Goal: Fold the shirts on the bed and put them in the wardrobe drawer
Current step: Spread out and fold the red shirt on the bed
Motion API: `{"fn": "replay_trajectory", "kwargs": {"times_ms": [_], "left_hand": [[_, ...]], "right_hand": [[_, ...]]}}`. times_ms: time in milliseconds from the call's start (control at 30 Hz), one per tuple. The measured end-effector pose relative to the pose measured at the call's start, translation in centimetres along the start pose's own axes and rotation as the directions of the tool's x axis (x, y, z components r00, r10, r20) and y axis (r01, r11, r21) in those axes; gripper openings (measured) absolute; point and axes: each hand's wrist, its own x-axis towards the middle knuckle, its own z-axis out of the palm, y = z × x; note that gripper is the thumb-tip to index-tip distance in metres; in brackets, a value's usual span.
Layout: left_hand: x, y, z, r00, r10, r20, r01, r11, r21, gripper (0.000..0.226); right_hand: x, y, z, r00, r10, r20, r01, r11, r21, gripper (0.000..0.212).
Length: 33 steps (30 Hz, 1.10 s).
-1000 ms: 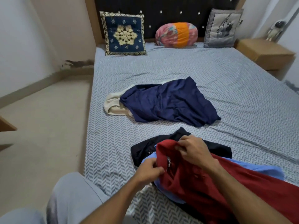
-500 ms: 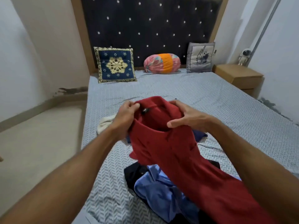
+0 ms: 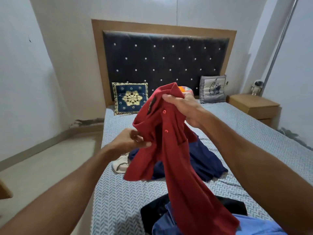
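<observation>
Here both hands (image 3: 182,106) (image 3: 131,141) pinch one red shirt (image 3: 171,158) above four others.

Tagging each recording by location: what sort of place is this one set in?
A bedroom in a home, most likely. A bed with a grey patterned sheet fills the view, backed by a padded, studded headboard. Cushions lean against it, and a wooden bedside table stands beside the bed.

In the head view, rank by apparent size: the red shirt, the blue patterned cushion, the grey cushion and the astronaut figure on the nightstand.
1. red shirt, by far the largest, though it hangs close to the camera.
2-3. blue patterned cushion and grey cushion: too alike to rank.
4. astronaut figure, smallest.
</observation>
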Motion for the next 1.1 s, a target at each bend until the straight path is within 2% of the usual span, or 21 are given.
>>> {"fn": "replay_trajectory", "kwargs": {"times_ms": [100, 167, 200, 300, 367, 433, 500, 567, 600, 633, 667, 700, 767, 833, 867, 967, 1067, 1100], "left_hand": [[1.0, -0.2, -0.1, 0.993, 0.004, -0.115, -0.006, 1.0, -0.016, 0.017], [1.7, -0.2, -0.7, 0.987, -0.01, -0.158, -0.005, 0.996, -0.093, 0.015], [2.0, 0.1, -1.3, 0.979, -0.033, -0.202, 0.003, 0.989, -0.147, 0.015], [2.7, 1.8, -4.2, 0.932, -0.104, -0.348, 0.019, 0.971, -0.238, 0.02], [3.4, 3.2, -6.7, 0.896, -0.058, -0.441, -0.003, 0.991, -0.136, 0.026], [3.9, 4.5, -9.2, 0.856, 0.051, -0.514, -0.037, 0.999, 0.039, 0.026], [4.2, 5.9, -11.1, 0.824, 0.125, -0.553, -0.07, 0.99, 0.119, 0.029], [4.2, 7.4, -12.2, 0.84, 0.157, -0.519, -0.087, 0.984, 0.158, 0.028], [3.9, 7.9, -12.6, 0.868, 0.174, -0.466, -0.087, 0.975, 0.203, 0.025], [3.7, 8.5, -12.9, 0.9, 0.191, -0.391, -0.08, 0.956, 0.283, 0.02], [3.3, 9.0, -13.3, 0.929, 0.19, -0.317, -0.058, 0.922, 0.383, 0.02], [2.9, 9.4, -13.3, 0.952, 0.174, -0.252, -0.031, 0.873, 0.486, 0.022], [2.2, 10.1, -13.4, 0.973, 0.152, -0.171, -0.001, 0.75, 0.661, 0.021], [1.9, 10.1, -13.3, 0.961, 0.186, -0.204, 0.045, 0.625, 0.78, 0.012], [1.8, 9.9, -13.2, 0.943, 0.216, -0.255, 0.075, 0.606, 0.792, 0.009], [1.2, 8.7, -12.7, 0.869, 0.302, -0.392, 0.1, 0.669, 0.736, 0.006], [0.9, 7.3, -11.9, 0.805, 0.356, -0.475, 0.108, 0.7, 0.706, 0.008], [0.9, 6.8, -11.9, 0.799, 0.337, -0.497, 0.144, 0.696, 0.704, 0.012]], "right_hand": [[0.5, -0.2, 0.8, 1.0, 0.001, 0.012, -0.002, 1.0, 0.025, 0.01], [1.1, -0.3, 0.7, 1.0, -0.011, -0.025, 0.012, 0.999, 0.034, 0.014], [1.5, -0.5, 0.4, 0.999, -0.018, -0.045, 0.017, 1.0, -0.012, 0.021], [2.0, -1.1, -1.3, 0.995, -0.076, -0.058, 0.054, 0.947, -0.315, 0.042], [2.2, -1.5, -2.8, 0.994, -0.109, 0.014, 0.101, 0.855, -0.509, 0.05], [2.2, -1.9, -4.6, 0.993, -0.079, 0.084, 0.114, 0.762, -0.637, 0.038], [1.9, -2.1, -6.5, 0.99, 0.025, 0.14, 0.09, 0.653, -0.752, 0.031], [1.6, -1.9, -7.8, 0.984, 0.113, 0.136, 0.079, 0.405, -0.911, 0.024], [1.6, -1.8, -8.1, 0.983, 0.142, 0.112, 0.062, 0.316, -0.947, 0.024], [1.5, -1.8, -8.6, 0.989, 0.129, 0.072, 0.032, 0.291, -0.956, 0.025], [1.5, -2.0, -8.9, 0.998, 0.067, 0.015, -0.007, 0.311, -0.95, 0.023], [1.6, -2.1, -9.3, 0.998, -0.027, -0.064, -0.05, 0.375, -0.926, 0.017], [1.9, -2.4, -9.8, 0.955, -0.206, -0.215, -0.063, 0.566, -0.822, 0.018], [1.8, -2.3, -9.9, 0.934, -0.186, -0.304, -0.082, 0.718, -0.691, 0.018], [1.7, -1.9, -9.9, 0.939, -0.144, -0.311, -0.098, 0.758, -0.645, 0.016], [1.6, -0.9, -10.5, 0.929, -0.18, -0.324, -0.089, 0.74, -0.667, 0.018], [1.1, 0.7, -11.3, 0.854, -0.325, -0.406, -0.025, 0.754, -0.656, 0.031], [0.5, 1.1, -11.4, 0.88, -0.317, -0.353, -0.017, 0.722, -0.692, 0.03]]}}
